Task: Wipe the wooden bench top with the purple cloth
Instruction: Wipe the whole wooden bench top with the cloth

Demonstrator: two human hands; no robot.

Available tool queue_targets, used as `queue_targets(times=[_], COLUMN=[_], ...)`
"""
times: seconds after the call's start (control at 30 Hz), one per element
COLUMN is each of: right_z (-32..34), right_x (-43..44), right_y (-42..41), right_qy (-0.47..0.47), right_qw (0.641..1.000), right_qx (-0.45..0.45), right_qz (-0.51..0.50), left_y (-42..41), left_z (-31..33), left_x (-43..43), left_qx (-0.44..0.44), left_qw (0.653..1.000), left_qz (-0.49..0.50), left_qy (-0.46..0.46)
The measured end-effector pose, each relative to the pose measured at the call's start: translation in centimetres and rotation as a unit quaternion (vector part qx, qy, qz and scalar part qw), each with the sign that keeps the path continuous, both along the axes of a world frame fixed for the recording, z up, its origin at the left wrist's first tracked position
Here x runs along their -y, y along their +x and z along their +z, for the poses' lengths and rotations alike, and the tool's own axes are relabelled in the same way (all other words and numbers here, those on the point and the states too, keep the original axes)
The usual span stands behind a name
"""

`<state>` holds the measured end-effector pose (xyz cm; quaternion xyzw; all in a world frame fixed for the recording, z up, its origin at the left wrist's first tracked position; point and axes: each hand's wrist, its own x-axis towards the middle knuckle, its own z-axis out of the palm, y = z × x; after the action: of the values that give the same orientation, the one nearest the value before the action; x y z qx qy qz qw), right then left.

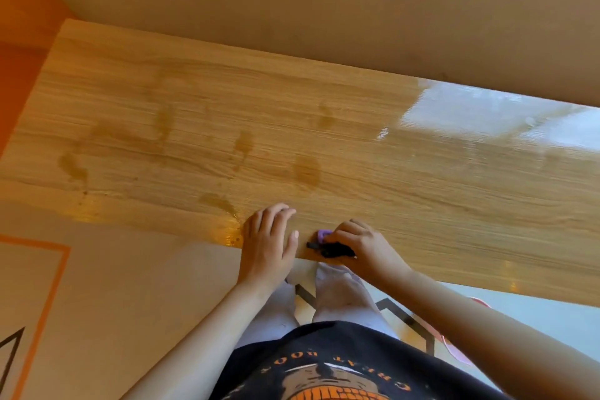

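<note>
- We are seeing only a small bunched corner of the purple cloth (324,233). It is peeking out at the near edge of the wooden bench top (422,188), directly in front of us.
- Our right hand (363,245) is curling its fingers down over the cloth, clenching it against the wood together with a dark object (331,249) that we cannot identify. The rest of the cloth is hiding under the hand.
- Our left hand (268,237) is lying flat beside the right, fingers straight and grasping nothing, probably bracing us at the edge.
- Darker blotches (306,170) are showing across the middle and left of the top, well apart from the cloth. We are judging these to be what the wiping is for, so most of the work seems not yet done.
- Glare (487,117) is washing out the far right, so we cannot tell the state of the surface there.
</note>
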<state>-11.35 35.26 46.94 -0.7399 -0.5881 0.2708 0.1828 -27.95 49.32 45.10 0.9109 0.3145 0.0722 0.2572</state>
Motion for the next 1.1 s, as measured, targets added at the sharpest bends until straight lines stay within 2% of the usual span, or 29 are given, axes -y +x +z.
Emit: queue_targets(times=[0.13,0.3,0.5,0.57,0.7,0.83,0.93,1.1], right_z=[0.4,0.0,-1.1,-1.3,-1.6,-1.1,-0.6,-0.6], right_x=[-0.6,-3.6,-4.3,-4.6,-5.3,-5.4,-4.5,-2.5], right_y=[0.9,4.5,1.5,-1.7,-8.3,-8.0,-3.9,2.9], right_qy=[-0.013,0.028,0.052,0.053,0.045,0.034,0.033,0.015], right_qw=[1.000,0.976,0.929,0.934,0.971,0.984,0.969,0.908], right_qx=[-0.007,0.061,0.066,0.057,0.045,0.006,0.012,0.043], right_qz=[-0.006,-0.209,-0.361,-0.348,-0.229,-0.173,-0.244,-0.417], left_y=[-3.3,-8.0,-10.1,-9.9,-9.5,-9.5,-9.4,-9.6], left_z=[-0.3,-1.6,-3.0,-3.1,-3.2,-3.4,-3.6,-4.0], left_x=[-3.1,-8.3,-9.8,-9.9,-9.8,-9.7,-9.8,-9.9], left_qx=[0.024,0.000,-0.057,-0.058,-0.061,-0.059,-0.052,-0.039], left_qw=[0.997,0.973,0.977,0.976,0.975,0.975,0.975,0.973], left_qz=[0.070,0.218,0.183,0.190,0.195,0.195,0.195,0.200], left_qy=[0.037,0.082,0.093,0.093,0.089,0.093,0.095,0.103])
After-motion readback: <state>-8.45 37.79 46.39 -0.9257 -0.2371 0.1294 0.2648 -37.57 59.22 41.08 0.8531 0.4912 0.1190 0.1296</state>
